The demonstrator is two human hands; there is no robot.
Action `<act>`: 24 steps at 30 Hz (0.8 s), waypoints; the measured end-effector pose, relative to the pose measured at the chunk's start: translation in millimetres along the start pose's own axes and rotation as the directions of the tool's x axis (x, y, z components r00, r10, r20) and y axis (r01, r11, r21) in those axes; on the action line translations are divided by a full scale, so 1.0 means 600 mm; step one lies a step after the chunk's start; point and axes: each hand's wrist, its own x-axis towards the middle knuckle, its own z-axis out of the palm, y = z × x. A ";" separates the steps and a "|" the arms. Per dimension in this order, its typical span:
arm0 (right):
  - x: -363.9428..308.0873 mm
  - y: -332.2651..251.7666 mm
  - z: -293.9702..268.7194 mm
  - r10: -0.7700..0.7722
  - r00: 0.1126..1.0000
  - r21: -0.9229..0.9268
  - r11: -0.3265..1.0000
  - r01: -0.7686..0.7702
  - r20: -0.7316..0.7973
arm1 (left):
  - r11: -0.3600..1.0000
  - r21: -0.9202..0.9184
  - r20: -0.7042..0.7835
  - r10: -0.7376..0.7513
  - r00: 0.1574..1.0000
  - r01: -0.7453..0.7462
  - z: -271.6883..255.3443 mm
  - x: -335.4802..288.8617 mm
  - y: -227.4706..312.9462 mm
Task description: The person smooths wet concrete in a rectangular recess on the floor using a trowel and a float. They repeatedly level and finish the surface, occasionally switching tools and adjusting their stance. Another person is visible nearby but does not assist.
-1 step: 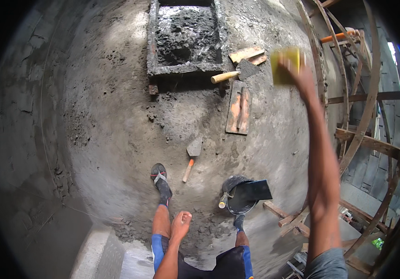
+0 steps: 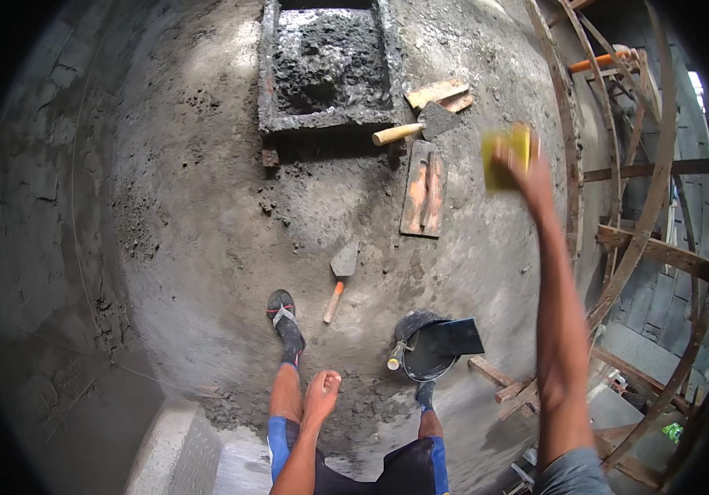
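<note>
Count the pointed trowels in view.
2: the orange-collared trowel lies ahead and right of the left shoe; the pale-handled trowel is near the mortar box's near right corner. Others may be hidden.

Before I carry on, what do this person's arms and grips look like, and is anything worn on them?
The left grip is a bare, ungloved hand, and no sleeve shows on the slim left forearm. The right grip looks ungloved too, though blurred. The right arm is bare up to a plain grey cloth sleeve at the picture's lower edge.
</note>
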 end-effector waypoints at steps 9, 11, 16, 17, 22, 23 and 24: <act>-0.758 0.575 0.228 0.745 0.629 -0.128 0.661 -0.739 0.221 | 0.968 0.197 0.122 0.132 0.984 -0.155 0.132 0.108 0.027; -0.804 0.610 0.278 0.736 0.639 -0.154 0.674 -0.722 0.223 | 0.957 0.242 0.161 0.121 0.980 -0.158 0.156 0.103 0.020; -0.837 0.659 0.388 0.631 0.775 -0.332 0.737 -0.589 0.027 | 0.951 0.291 0.205 0.047 0.978 -0.107 0.193 0.091 -0.002; -0.840 0.665 0.404 0.653 0.757 -0.355 0.711 -0.607 0.014 | 0.950 0.298 0.209 0.029 0.977 -0.092 0.197 0.090 -0.007; -0.851 0.720 0.446 0.757 0.647 -0.385 0.626 -0.678 0.091 | 0.972 0.236 0.219 -0.067 0.974 0.014 0.207 0.085 -0.036; -0.852 0.738 0.445 0.752 0.638 -0.335 0.652 -0.680 0.169 | 0.973 0.231 0.220 -0.055 0.974 0.002 0.209 0.084 -0.040; -0.851 0.755 0.439 0.747 0.611 -0.287 0.665 -0.689 0.264 | 0.974 0.229 0.220 -0.056 0.974 0.005 0.209 0.083 -0.043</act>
